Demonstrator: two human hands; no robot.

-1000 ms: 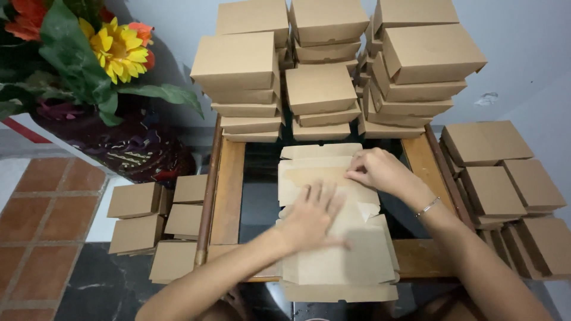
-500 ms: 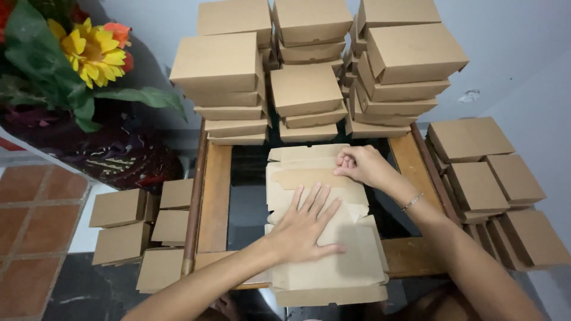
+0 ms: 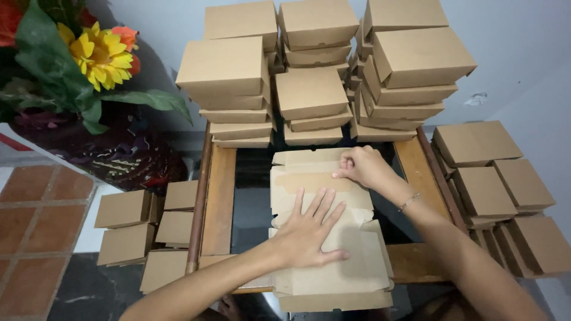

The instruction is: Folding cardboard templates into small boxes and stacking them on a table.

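Note:
A flat, unfolded brown cardboard box blank lies on a wooden-framed table with a dark glass top. My left hand presses flat on the middle of the blank, fingers spread. My right hand has its fingers curled over the blank's far right part, pinching the cardboard near the far fold. The blank's near end hangs over the table's front edge.
Three tall stacks of folded brown boxes stand at the table's far end against the wall. More folded boxes lie on the floor at the left and at the right. A vase of flowers stands at the far left.
My right hand has moved along the far part of the blank and closed its fingers on the cardboard. My left hand has stayed flat on the middle. The camera has shifted slightly.

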